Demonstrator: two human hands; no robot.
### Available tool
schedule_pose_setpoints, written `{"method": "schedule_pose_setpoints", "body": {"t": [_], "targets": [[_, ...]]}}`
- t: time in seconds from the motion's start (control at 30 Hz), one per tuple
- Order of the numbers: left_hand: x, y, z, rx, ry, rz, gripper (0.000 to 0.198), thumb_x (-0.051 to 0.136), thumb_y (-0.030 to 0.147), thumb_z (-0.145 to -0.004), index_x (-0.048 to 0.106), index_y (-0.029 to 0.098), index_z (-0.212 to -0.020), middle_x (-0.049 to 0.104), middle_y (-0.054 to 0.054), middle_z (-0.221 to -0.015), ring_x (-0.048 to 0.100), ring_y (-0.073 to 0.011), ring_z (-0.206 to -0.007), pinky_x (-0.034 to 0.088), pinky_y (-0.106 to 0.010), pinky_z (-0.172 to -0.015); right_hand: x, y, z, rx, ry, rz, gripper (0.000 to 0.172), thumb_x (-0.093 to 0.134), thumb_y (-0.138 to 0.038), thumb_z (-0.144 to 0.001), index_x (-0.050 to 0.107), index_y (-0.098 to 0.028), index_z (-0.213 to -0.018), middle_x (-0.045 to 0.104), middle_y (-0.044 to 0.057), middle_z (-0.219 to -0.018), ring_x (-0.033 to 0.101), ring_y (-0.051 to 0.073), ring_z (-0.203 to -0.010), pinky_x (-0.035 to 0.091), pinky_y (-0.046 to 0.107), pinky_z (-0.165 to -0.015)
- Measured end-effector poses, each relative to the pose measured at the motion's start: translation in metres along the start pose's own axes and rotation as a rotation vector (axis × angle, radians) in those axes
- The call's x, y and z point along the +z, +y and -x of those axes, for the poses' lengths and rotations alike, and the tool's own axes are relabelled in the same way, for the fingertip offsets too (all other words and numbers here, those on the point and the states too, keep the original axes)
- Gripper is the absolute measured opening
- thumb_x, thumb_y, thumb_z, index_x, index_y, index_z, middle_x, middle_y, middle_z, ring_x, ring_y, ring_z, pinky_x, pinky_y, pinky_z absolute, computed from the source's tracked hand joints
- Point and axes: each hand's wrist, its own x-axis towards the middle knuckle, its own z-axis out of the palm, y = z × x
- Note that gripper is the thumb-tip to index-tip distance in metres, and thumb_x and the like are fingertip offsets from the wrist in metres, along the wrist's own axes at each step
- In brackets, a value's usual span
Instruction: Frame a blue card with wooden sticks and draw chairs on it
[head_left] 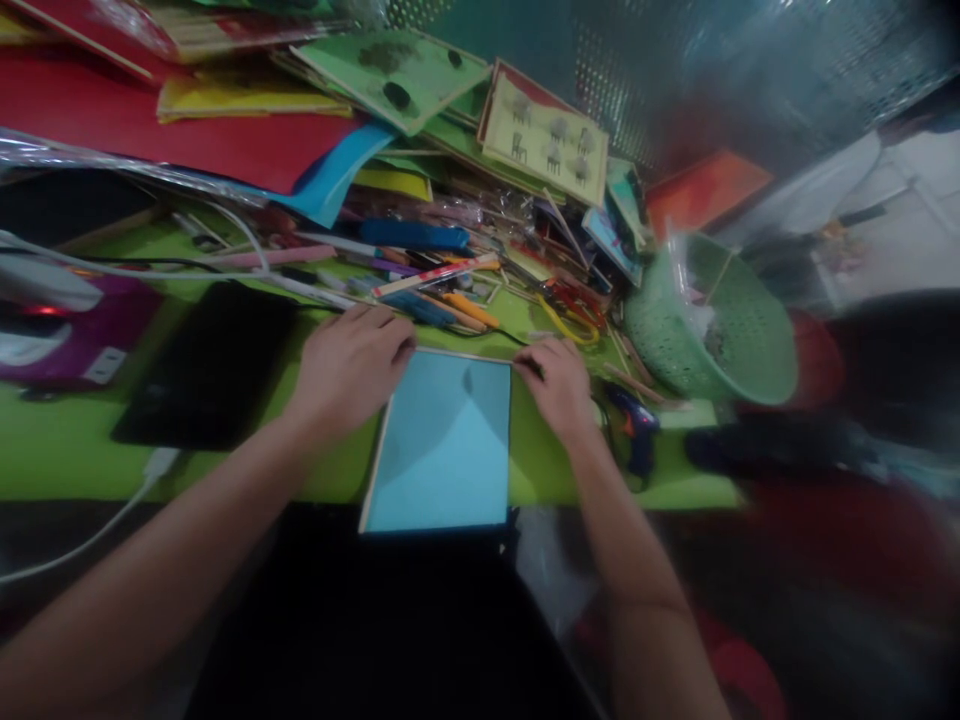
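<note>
A light blue sheet (pixel 446 445) on a thin board lies on the green table (pixel 60 455) and overhangs its front edge. My left hand (pixel 352 365) rests with curled fingers on the sheet's far left corner. My right hand (pixel 559 385) sits at the far right corner, fingers closed around a thin dark object that I cannot make out. Both forearms reach in from the bottom of the view.
A black tablet (pixel 214 365) lies left of the sheet, a purple device (pixel 67 335) beyond it. Pens, scissors (pixel 570 310) and sticks clutter the back. A green colander (pixel 712 320) stands at right, a blue glue gun (pixel 637 430) beside my right wrist. Coloured papers pile up behind.
</note>
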Motion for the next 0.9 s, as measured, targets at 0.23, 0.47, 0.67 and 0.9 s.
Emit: {"method": "schedule_pose_setpoints", "body": {"t": [0.23, 0.47, 0.67, 0.9], "targets": [[0.003, -0.003, 0.0, 0.011, 0.029, 0.03, 0.021, 0.05, 0.022, -0.102, 0.069, 0.022, -0.094, 0.075, -0.009, -0.106, 0.064, -0.0306, -0.108, 0.048, -0.042, -0.085, -0.002, -0.002, -0.001, -0.03, -0.026, 0.041, 0.014, 0.065, -0.024, -0.102, 0.078, -0.022, -0.097, 0.078, 0.009, -0.103, 0.064, 0.031, -0.105, 0.047, 0.044, -0.089], [0.006, -0.006, -0.001, 0.023, 0.156, 0.061, 0.021, 0.054, 0.02, -0.097, 0.073, 0.021, -0.106, 0.075, -0.013, -0.114, 0.066, -0.0353, -0.111, 0.05, -0.047, -0.091, -0.013, -0.002, 0.002, -0.069, -0.025, 0.083, 0.012, 0.065, -0.021, -0.101, 0.076, -0.021, -0.097, 0.077, 0.01, -0.106, 0.063, 0.032, -0.107, 0.047, 0.044, -0.091], [-0.012, 0.021, -0.003, 0.222, 0.275, 0.187, 0.026, 0.055, 0.028, -0.103, 0.072, 0.023, -0.122, 0.076, -0.01, -0.125, 0.063, -0.034, -0.121, 0.047, -0.05, -0.102, -0.033, -0.017, 0.004, -0.109, 0.026, 0.12, 0.011, 0.064, -0.025, -0.103, 0.073, -0.022, -0.098, 0.075, 0.009, -0.104, 0.062, 0.03, -0.104, 0.046, 0.043, -0.091], [-0.015, 0.065, -0.019, 0.397, 0.217, 0.235, 0.011, 0.061, 0.021, -0.1, 0.072, 0.021, -0.098, 0.079, -0.008, -0.107, 0.067, -0.0307, -0.111, 0.044, -0.045, -0.095, -0.049, -0.05, -0.001, -0.2, 0.019, 0.266, 0.012, 0.06, -0.017, -0.101, 0.071, -0.02, -0.098, 0.072, 0.01, -0.101, 0.058, 0.03, -0.1, 0.046, 0.042, -0.086]]}}
